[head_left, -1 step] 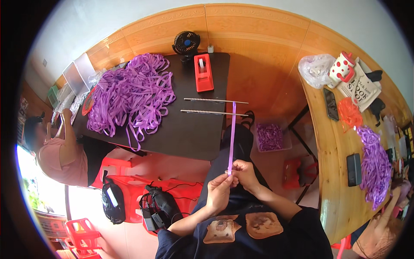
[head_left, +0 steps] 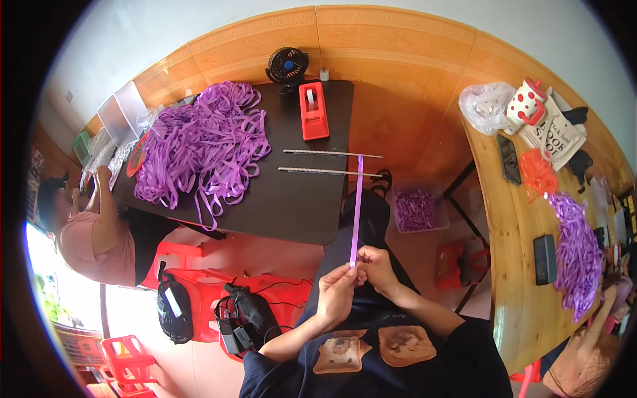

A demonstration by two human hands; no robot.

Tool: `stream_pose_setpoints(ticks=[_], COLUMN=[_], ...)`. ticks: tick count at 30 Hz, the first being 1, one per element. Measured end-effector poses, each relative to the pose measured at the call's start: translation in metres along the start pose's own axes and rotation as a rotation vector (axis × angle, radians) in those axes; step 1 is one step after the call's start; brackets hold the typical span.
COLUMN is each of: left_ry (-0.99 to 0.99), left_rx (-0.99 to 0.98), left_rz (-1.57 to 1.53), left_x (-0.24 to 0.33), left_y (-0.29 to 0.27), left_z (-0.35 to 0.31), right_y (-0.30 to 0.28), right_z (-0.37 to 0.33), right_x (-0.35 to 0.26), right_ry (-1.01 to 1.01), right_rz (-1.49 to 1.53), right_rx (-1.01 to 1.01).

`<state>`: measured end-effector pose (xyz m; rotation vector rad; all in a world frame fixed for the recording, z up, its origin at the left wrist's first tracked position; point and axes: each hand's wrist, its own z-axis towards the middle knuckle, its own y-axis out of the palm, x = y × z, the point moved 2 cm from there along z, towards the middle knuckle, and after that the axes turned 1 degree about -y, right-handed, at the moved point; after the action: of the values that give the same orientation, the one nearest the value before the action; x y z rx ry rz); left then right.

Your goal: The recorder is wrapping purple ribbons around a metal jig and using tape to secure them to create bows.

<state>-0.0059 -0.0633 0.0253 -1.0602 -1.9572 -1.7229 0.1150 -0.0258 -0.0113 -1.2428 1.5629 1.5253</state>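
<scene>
Large dark capitals stand in stacked lines on the cream tote bag (head_left: 559, 138) on the right-hand counter (head_left: 511, 285). Small, faint lettering crosses the chest of the dark shirt (head_left: 371, 383), too dim to read. The black bag's (head_left: 178, 324) white patch (head_left: 173, 302) shows nothing legible.
</scene>
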Motion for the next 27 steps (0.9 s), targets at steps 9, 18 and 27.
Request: stream_pose_setpoints(ticks=[9, 18, 27], left_ry=[0.113, 0.052, 0.022], left_rx=[0.088, 0.040, 0.008], left_rz=[0.140, 0.509, 0.620], left_x=[0.009, 0.012, 0.022], left_y=[-0.015, -0.034, -0.031], left_z=[-0.002, 0.016, 0.048], right_y=[0.003, 0.005, 0.003], right_z=[-0.024, -0.035, -0.035], right_x=[0.017, 0.013, 0.011], right_ry=[0.028, 0.225, 0.199], right_rz=[0.117, 0.027, 0.009], right_rx=[0.067, 0.024, -0.074])
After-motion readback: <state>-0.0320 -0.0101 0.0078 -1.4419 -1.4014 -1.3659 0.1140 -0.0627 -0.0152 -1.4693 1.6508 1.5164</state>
